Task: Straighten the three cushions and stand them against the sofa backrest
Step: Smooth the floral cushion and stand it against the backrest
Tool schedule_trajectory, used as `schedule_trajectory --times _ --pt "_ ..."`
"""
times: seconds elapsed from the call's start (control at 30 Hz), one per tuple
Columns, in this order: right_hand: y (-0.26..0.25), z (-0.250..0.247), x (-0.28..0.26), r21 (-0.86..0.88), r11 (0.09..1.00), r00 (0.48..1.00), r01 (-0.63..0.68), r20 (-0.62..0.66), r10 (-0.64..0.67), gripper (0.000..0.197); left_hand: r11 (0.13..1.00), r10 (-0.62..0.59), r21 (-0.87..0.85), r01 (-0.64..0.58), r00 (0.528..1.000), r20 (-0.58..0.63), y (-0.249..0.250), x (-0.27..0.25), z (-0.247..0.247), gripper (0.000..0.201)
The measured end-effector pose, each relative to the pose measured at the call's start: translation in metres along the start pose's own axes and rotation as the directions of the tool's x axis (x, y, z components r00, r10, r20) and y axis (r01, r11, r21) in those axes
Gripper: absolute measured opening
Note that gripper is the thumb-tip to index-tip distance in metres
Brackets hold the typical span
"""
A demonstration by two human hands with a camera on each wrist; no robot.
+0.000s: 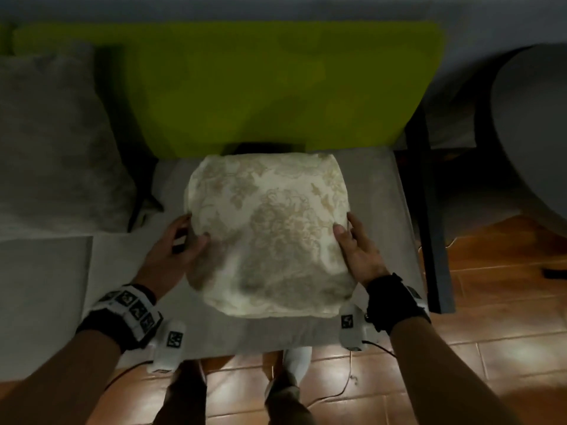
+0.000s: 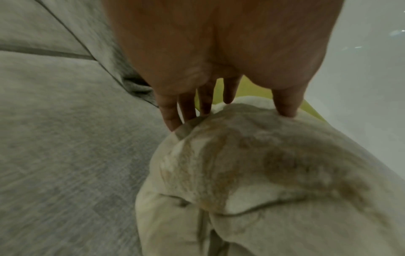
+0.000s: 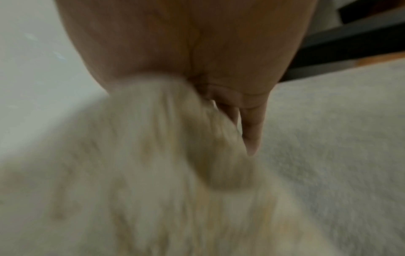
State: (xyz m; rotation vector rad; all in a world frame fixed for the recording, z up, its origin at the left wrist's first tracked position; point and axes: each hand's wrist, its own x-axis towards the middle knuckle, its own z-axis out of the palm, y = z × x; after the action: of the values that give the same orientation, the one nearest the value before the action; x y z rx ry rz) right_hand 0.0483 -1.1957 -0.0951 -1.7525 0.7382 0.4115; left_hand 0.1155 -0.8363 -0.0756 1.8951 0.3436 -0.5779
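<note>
A cream cushion with a beige floral pattern (image 1: 267, 234) lies flat over the grey sofa seat (image 1: 377, 191), its far edge close to the lime-green backrest pad (image 1: 270, 87). My left hand (image 1: 191, 231) grips its left edge, thumb on top and fingers along the side. My right hand (image 1: 345, 230) grips the right edge in the same way. The left wrist view shows the cream cushion (image 2: 263, 173) bunched under my left hand (image 2: 219, 112). The blurred right wrist view shows the cream cushion (image 3: 153, 173) pinched in my right hand (image 3: 223, 110). A grey cushion (image 1: 52, 142) leans at the back left.
A dark frame (image 1: 429, 210) stands just right of the seat, with a large grey rounded object (image 1: 534, 133) beyond it. Brown floor tiles (image 1: 491, 332) and a thin cable (image 1: 346, 384) lie in front. My legs are below the seat's front edge.
</note>
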Motion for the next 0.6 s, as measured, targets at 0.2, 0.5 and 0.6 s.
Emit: schedule_trajectory --times 0.2,0.5,0.6 --pt "0.023 -0.031 -0.041 -0.066 0.962 0.932 0.266 -0.236 -0.274 0.029 0.992 -0.103 0.036 0.119 0.95 -0.294 -0.051 -0.026 -0.013 0.035" --pt "0.071 -0.027 -0.043 -0.046 0.978 0.971 0.203 0.136 -0.195 0.055 0.973 -0.217 0.054 0.222 0.972 -0.096 -0.068 -0.047 0.02 0.033" --pt "0.068 -0.02 -0.037 0.004 0.991 0.979 0.135 0.155 -0.134 0.057 0.931 -0.266 -0.282 0.234 0.96 -0.083 -0.07 -0.046 0.031 0.019"
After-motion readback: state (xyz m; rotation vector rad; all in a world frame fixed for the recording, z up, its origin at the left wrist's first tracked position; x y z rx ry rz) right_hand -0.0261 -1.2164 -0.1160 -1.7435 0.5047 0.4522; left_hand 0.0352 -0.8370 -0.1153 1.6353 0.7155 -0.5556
